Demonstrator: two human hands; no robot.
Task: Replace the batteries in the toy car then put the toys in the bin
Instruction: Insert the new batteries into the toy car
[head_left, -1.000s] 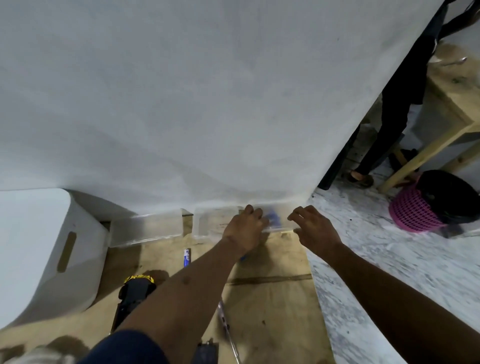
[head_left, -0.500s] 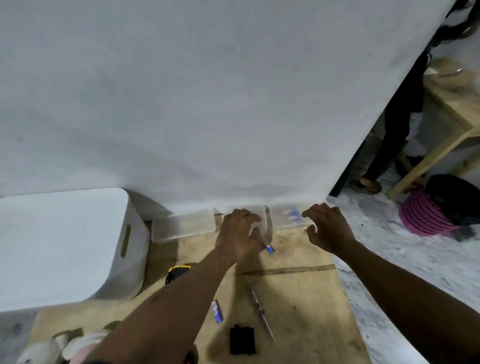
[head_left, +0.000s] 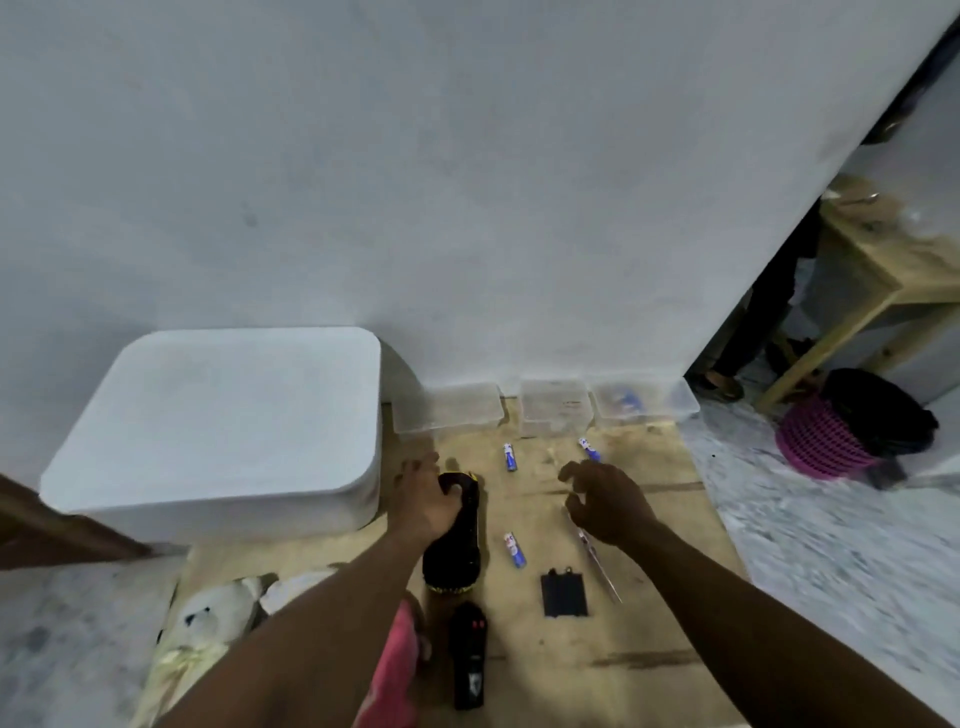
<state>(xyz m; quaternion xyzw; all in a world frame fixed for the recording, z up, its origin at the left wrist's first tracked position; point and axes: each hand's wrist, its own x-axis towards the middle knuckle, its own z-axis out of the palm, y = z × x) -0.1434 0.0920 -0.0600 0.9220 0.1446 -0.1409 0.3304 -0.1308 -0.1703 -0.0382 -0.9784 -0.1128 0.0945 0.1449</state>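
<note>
gripping the far end of the toy car (head_left: 457, 540), the left hand (head_left: 428, 501) has fingers and thumb curled about its black body. the car lies lengthwise on the wooden board (head_left: 649, 597), yellow trim at both ends, just beside the white bin (head_left: 218, 426), which stands at the left against the wall. the right hand (head_left: 608, 504) hovers over the board to the right of the car, fingers loosely hooked, holding nothing.

three blue-and-white cells lie loose on the board: the left battery (head_left: 510, 457) beyond the car, the right battery (head_left: 590, 449) just past the right fingertips, the near battery (head_left: 514, 550) between car and right wrist. a thin screwdriver (head_left: 602, 571) runs out from under that wrist, and a flat black cover (head_left: 563, 595) lies beside it. a black remote (head_left: 469, 654) lies just nearer than the car. a white plush toy (head_left: 208, 618) rests at the board's near left corner. three clear tubs (head_left: 556, 408) line the wall; the rightmost holds something blue.
</note>
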